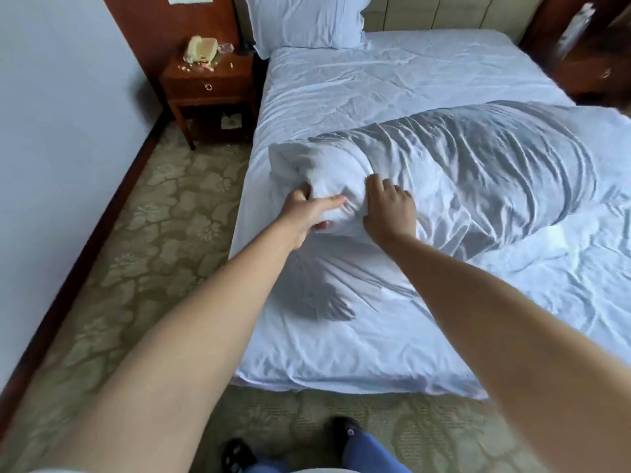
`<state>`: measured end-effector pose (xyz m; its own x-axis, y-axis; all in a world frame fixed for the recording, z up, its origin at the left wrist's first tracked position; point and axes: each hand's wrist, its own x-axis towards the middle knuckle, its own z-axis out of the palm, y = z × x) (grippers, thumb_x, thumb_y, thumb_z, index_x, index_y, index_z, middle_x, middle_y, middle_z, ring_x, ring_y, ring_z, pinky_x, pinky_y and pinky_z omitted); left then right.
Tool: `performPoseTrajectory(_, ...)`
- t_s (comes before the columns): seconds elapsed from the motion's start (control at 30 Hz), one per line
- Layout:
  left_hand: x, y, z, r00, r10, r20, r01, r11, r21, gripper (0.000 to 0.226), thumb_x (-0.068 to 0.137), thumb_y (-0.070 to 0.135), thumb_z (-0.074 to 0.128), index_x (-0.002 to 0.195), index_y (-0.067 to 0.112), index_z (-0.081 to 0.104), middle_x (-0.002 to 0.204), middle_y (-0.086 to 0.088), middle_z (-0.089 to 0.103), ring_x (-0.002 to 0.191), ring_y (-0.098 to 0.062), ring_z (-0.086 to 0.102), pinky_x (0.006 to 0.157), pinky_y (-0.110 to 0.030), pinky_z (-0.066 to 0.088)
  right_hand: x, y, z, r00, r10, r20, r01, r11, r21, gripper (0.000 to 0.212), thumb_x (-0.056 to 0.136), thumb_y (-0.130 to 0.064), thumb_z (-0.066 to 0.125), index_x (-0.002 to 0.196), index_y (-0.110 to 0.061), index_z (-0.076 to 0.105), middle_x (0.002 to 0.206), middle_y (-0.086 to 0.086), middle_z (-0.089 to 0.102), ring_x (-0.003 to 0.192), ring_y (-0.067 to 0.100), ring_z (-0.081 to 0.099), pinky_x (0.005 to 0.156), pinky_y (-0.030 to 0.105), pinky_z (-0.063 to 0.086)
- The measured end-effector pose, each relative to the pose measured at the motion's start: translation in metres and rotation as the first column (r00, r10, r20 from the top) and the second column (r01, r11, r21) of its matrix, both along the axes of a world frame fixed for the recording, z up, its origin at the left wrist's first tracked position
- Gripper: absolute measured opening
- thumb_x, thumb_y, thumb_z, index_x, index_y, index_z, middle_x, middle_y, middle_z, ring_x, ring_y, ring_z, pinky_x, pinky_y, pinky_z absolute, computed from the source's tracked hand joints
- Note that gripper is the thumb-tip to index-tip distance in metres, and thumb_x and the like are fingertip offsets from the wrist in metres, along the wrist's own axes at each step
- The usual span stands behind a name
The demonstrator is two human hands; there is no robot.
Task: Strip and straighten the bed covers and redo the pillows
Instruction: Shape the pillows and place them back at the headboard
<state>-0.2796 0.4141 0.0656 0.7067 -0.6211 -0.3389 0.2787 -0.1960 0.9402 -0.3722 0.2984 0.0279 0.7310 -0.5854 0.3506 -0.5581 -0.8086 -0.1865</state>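
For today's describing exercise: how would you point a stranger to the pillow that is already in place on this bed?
Find the bed and follow it to the headboard. The pillow leans upright there, on the nightstand side. Unlike the crumpled bundle of covers both hands grip mid-bed, it is smooth and untouched.

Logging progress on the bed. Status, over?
Left hand and right hand both grip the bunched duvet. One pillow at the headboard. Nothing in the way.
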Motion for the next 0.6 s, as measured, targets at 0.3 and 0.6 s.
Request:
performPoseTrajectory(0.3, -0.053, 0.052, -0.087, 0.988, -0.012, -0.154, 0.074, 0.914, 0.399, 0.038, 0.075, 0.008, 0.079, 0.099, 0.018, 0.052, 0.092, 0.008, 0.059, 0.093, -0.016, 0.056, 0.078, -0.03, 0.046, -0.041, 0.022, -0.067, 0.819, 0.186, -0.544, -0.03, 0.959, 0.283, 0.055, 0.085, -0.016, 0.057, 0.135, -0.02, 0.035, 0.132, 0.008, 0.046, 0.125, 0.029, 0.046, 0.1, 0.038, 0.037)
performPoseTrajectory(0.6, -0.016, 0.084, -0.132, 0.805, 0.186, -0.563, -0.141, 0.982, 0.122, 0.033, 0.085, -0.004, 0.032, 0.087, 0.009, 0.062, 0.081, -0.009, 0.06, 0.083, -0.023, 0.06, 0.099, -0.045, 0.04, 0.001, 0.066, -0.056, 0.91, 0.389, -0.142, -0.382, 0.921, 0.072, 0.05, 0.068, -0.008, 0.055, 0.118, -0.011, 0.058, 0.122, 0.011, 0.054, 0.11, 0.034, 0.052, 0.089, 0.038, 0.041)
